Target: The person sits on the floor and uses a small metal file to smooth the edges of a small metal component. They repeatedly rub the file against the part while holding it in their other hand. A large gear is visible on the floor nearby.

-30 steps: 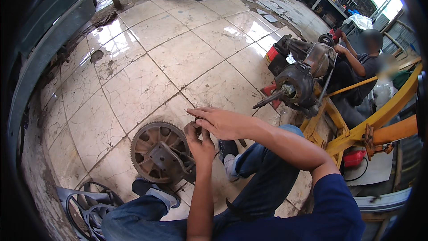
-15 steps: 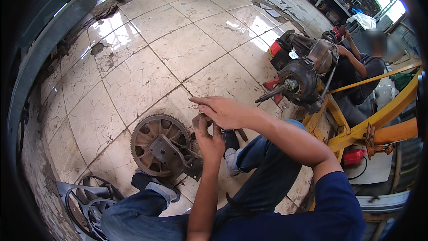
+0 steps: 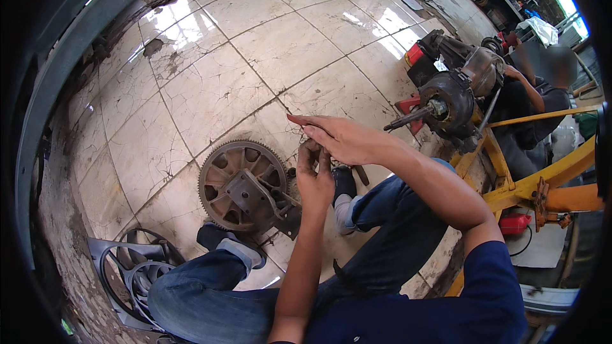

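Note:
My right hand (image 3: 344, 139) reaches in from the right with its fingers stretched and pressed together. A thin reddish-brown piece (image 3: 294, 119) shows at its fingertips; its kind is unclear. Just below, my left hand (image 3: 315, 175) is closed, its darkened fingertips pinched up against the right palm. What the left fingers hold is hidden. To the left of my hands, a large rusty toothed wheel (image 3: 215, 185) with spoke-like openings lies on the floor. A dark metal bracket (image 3: 245, 192) rests on top of it, reaching toward my left forearm.
On the right stands a greasy gear housing with a protruding shaft (image 3: 408, 118), next to a yellow metal frame (image 3: 500, 169). A co-worker (image 3: 542, 99) sits behind it. A fan with a shroud (image 3: 137, 274) lies lower left. Cracked tiles (image 3: 280, 44) cover the floor.
The view has shifted, so the floor things sit further right. My hands have risen away from the toothed wheel. The brown block seen in my left fingers before is now hidden.

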Demonstrator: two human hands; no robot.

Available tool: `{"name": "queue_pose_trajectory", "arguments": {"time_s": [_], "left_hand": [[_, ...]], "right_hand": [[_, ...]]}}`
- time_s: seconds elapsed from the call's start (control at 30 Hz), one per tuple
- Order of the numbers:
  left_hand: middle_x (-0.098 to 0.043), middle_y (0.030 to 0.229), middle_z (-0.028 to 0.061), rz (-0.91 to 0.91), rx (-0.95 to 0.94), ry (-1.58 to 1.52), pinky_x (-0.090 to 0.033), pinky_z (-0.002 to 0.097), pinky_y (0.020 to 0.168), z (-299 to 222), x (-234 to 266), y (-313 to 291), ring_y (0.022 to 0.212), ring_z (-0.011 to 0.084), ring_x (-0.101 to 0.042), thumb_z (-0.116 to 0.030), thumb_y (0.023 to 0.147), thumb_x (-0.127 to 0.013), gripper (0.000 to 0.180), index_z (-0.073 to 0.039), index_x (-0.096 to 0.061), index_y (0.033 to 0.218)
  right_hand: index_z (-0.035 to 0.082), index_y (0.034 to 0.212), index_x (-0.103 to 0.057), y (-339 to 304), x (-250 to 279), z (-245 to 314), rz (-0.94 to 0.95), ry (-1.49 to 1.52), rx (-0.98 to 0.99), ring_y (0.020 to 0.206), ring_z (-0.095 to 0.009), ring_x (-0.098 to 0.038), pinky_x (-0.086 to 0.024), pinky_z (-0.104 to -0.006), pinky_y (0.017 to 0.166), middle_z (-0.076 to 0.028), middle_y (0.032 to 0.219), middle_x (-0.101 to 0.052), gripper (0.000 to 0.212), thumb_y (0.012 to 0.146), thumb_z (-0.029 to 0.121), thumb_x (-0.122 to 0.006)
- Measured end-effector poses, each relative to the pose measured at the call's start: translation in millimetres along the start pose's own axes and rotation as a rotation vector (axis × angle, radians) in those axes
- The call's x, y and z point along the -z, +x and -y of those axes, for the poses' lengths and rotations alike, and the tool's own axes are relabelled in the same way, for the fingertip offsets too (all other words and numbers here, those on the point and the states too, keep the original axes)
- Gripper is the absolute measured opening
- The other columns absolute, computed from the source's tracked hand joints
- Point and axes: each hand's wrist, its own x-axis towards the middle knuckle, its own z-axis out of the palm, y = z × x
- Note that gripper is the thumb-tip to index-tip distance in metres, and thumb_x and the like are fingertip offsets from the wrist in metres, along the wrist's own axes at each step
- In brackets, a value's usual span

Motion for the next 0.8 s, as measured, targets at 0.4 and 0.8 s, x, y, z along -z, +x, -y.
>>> {"name": "queue_pose_trajectory", "arguments": {"time_s": [0.4, 0.8], "left_hand": [[-0.063, 0.093, 0.0066, 0.004, 0.068, 0.050, -0.046, 0.0257, 0.077, -19, 13, 13, 0.081, 0.0110, -0.059, -0.011, 0.095, -0.062, 0.016, 0.001, -0.060, 0.105], [-0.066, 0.088, 0.0080, 0.025, -0.151, 0.388, -0.046, 0.0288, 0.080, -22, 22, 15, 0.085, 0.0133, -0.060, -0.012, 0.097, -0.058, 0.015, 0.002, -0.060, 0.101]], "right_hand": [[0.005, 0.145, -0.040, -11, 11, 11, -0.041, 0.069, -0.051, 0.109, -0.022, -0.057, -0.044, -0.0331, 0.095, -0.018, 0.127, -0.060, 0.057, 0.105, 0.044, -0.034], [0.011, 0.148, -0.039, -9, -1, 1, -0.075, -0.070, 0.100, 0.102, -0.029, -0.064, -0.048, -0.0392, 0.089, -0.022, 0.128, -0.059, 0.049, 0.105, 0.033, -0.033]]}}
